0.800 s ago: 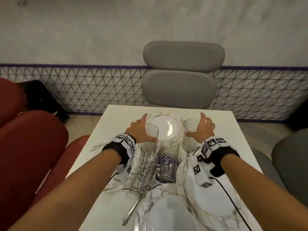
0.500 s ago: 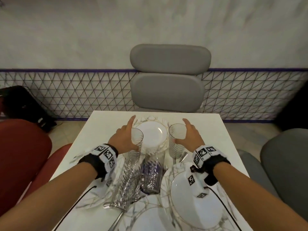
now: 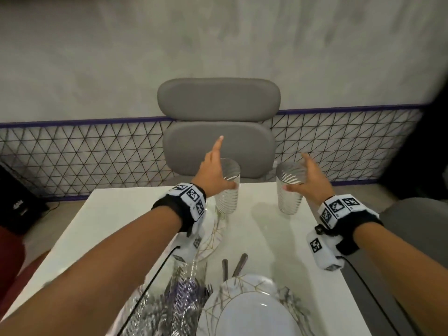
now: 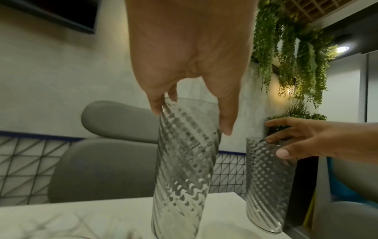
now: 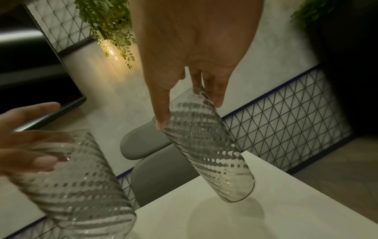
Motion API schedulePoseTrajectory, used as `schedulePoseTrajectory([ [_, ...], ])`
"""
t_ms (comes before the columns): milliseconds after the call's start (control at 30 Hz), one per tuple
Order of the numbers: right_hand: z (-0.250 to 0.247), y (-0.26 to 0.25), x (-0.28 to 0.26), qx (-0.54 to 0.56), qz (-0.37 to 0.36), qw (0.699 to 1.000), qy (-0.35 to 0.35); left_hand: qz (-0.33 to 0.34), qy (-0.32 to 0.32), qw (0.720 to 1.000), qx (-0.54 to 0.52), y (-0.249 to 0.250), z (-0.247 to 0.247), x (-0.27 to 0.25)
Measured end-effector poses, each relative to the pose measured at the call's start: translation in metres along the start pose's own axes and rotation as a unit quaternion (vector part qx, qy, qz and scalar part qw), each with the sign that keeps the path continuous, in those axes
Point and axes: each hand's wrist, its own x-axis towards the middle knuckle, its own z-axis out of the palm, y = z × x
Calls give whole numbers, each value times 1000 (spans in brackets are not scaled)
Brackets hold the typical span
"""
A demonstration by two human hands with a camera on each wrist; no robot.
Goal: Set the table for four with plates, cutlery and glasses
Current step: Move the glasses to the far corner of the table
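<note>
My left hand (image 3: 225, 170) pinches the rim of a ribbed clear glass (image 3: 228, 195) between thumb and fingers, index finger pointing out. In the left wrist view the left hand (image 4: 192, 119) holds this glass (image 4: 184, 161) upright, its base close to the white table (image 3: 109, 221). My right hand (image 3: 297, 173) grips a second ribbed glass (image 3: 289, 192) by the rim near the far right corner. From the right wrist, the right hand (image 5: 190, 113) holds that glass (image 5: 206, 145) tilted just above the table, a shadow under it.
A marbled plate (image 3: 213, 236) lies under my left wrist and another plate (image 3: 252, 314) sits at the near edge. Cutlery handles (image 3: 234, 265) lie between them, and more glassware (image 3: 181, 294) stands at the near left. A grey chair (image 3: 218, 132) faces the far edge, another grey seat (image 3: 417, 221) is at the right.
Both hands have lifted their glasses from beside the far plate and carried them forward toward the far edge. The left index finger has straightened. My view has moved forward.
</note>
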Motion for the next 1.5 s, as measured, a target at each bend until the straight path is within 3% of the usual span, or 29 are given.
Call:
schedulePoseTrajectory([
  [167,8,32,35,18,1,1000,10,-4,-37,999,-21,14,70,48],
  [400,22,68,57,50,-7,999,13,-2,-55,998,-42,11,118,76],
  [533,35,78,51,90,8,994,57,18,26,996,-85,-3,129,65],
  [633,46,90,45,123,38,990,51,-31,71,992,-104,-13,135,52],
  [800,60,98,55,167,63,981,78,-109,36,991,-63,-17,143,56],
  [1067,59,98,66,160,54,983,78,-98,22,994,-49,-11,151,80],
  [1267,56,92,53,141,99,983,65,-162,-22,985,-56,-15,137,64],
  [1333,51,84,37,113,118,985,61,-165,-44,985,-29,-19,115,49],
  [1500,59,54,-21,46,86,995,14,-161,-79,983,50,-49,36,-5],
])
